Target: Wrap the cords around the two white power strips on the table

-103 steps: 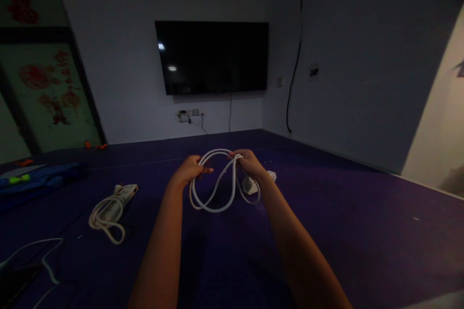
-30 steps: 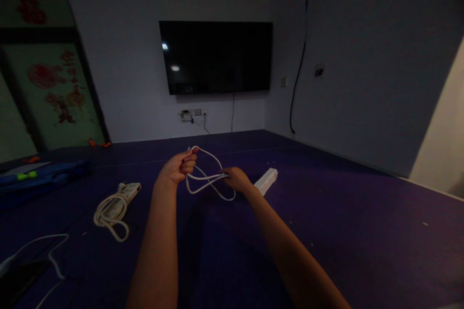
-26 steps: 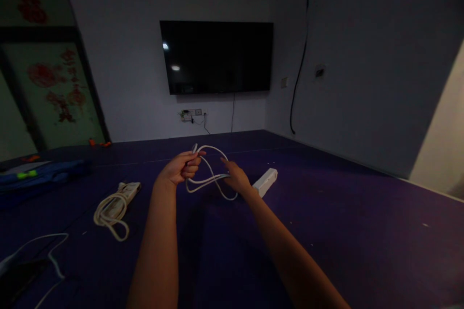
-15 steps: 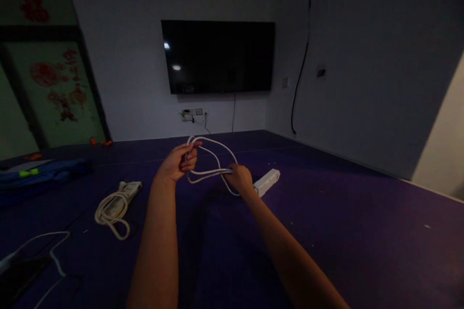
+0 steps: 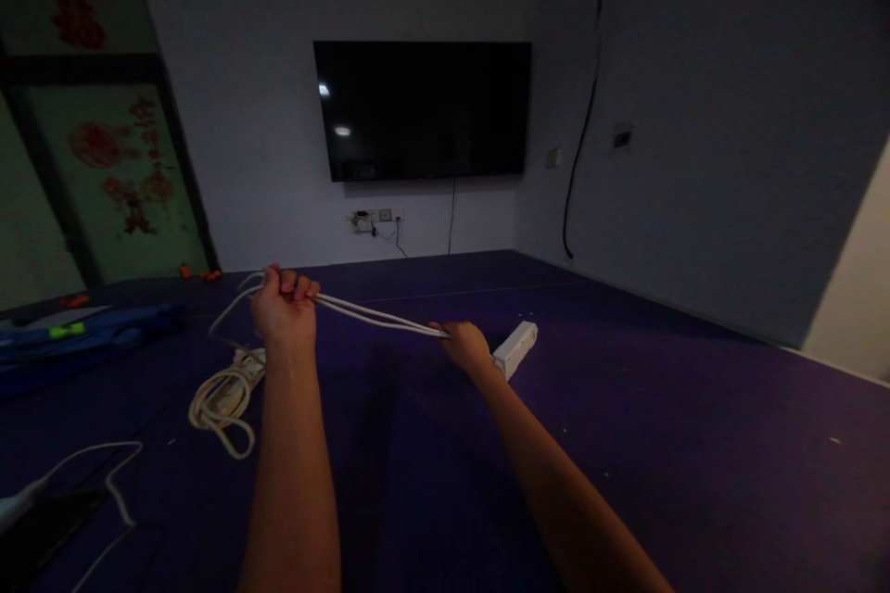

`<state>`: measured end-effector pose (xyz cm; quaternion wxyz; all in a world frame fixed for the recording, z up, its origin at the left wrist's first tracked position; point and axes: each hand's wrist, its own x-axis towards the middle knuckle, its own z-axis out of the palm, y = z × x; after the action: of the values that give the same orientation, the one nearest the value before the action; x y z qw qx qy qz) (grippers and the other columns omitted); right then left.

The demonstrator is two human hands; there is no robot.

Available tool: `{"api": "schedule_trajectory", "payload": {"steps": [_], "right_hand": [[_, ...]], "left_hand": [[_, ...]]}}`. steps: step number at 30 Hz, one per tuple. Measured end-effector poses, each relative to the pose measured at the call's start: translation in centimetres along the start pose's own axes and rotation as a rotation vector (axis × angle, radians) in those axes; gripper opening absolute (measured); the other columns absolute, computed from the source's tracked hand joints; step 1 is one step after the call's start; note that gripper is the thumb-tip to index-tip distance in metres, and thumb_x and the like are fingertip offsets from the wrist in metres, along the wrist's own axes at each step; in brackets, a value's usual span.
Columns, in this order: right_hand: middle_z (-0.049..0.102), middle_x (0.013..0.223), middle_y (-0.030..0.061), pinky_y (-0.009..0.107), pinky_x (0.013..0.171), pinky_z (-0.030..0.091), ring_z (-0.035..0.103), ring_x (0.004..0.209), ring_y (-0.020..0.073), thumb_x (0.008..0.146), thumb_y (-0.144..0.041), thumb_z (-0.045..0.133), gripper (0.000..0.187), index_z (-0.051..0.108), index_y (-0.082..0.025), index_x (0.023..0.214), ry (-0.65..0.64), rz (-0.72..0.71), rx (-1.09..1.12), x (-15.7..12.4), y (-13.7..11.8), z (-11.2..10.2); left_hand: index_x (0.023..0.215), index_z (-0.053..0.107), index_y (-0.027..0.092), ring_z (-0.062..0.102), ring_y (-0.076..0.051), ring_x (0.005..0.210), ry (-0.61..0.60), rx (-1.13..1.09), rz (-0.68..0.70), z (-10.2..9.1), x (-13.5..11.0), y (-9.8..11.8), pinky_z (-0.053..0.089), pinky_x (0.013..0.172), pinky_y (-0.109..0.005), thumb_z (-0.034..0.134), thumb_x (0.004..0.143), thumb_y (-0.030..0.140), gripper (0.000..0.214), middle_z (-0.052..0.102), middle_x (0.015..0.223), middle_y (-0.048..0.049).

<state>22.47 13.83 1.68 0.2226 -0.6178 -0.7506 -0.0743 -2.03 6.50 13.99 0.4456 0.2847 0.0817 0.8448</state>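
A white power cord [image 5: 379, 319] runs doubled and nearly straight between my two hands. My left hand [image 5: 286, 301] is closed around it, with a loose loop hanging out past its left side. Farther right, my right hand [image 5: 464, 345] grips the other end of the doubled strands. Just beyond my right wrist a white power strip [image 5: 515, 348] rests on the purple floor, its near end partly hidden by the wrist. Behind my left forearm lies a second power strip [image 5: 229, 397], with its own cream cord coiled over it.
A purple floor covering [image 5: 681, 445] spreads below. Blue cloth [image 5: 132, 334] lies at left, and a dark phone-like slab [image 5: 52, 528] with a white cable [image 5: 115, 482] sits at lower left. A television [image 5: 424, 111] hangs on the wall above sockets [image 5: 375, 220].
My left hand has moved left, away from my right hand. The cord's round loops between the hands have been drawn out into nearly straight strands. My right hand stays almost in place.
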Motion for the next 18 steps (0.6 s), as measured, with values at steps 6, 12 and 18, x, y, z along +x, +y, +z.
{"api": "schedule_trajectory", "payload": {"steps": [6,12,18], "right_hand": [[0.069,0.095,0.0123,0.026,0.074,0.044,0.065,0.089,0.0229,0.093,-0.034,0.035,0.037,0.068,-0.019,0.101,-0.068,-0.092,-0.019,-0.1,-0.4,0.6],[0.069,0.098,0.0112,0.024,0.077,0.043,0.064,0.093,0.0213,0.089,-0.029,0.042,0.031,0.066,-0.019,0.108,-0.12,-0.174,-0.032,-0.4,-1.1,1.5],[0.069,0.095,0.0119,0.026,0.075,0.046,0.065,0.09,0.0223,0.093,-0.035,0.037,0.036,0.068,-0.019,0.1,-0.197,-0.279,-0.093,-1.9,-1.6,3.1]], "left_hand": [[0.063,0.042,0.019,0.018,-0.006,0.032,-0.083,-0.084,0.115,0.7,-1.4,2.5,0.018,0.036,-0.019,0.02,0.097,0.027,0.041,0.025,0.041,0.0078],[0.06,0.042,0.02,0.014,-0.007,0.032,-0.227,0.041,0.116,3.7,-4.1,3.8,0.016,0.035,-0.019,0.018,0.096,0.037,0.047,0.02,0.04,0.0074],[0.055,0.044,0.018,0.015,-0.005,0.027,-0.257,0.437,-0.234,3.8,-4.4,3.5,0.01,0.032,-0.018,0.025,0.093,0.043,0.049,0.024,0.035,0.0076]]}}
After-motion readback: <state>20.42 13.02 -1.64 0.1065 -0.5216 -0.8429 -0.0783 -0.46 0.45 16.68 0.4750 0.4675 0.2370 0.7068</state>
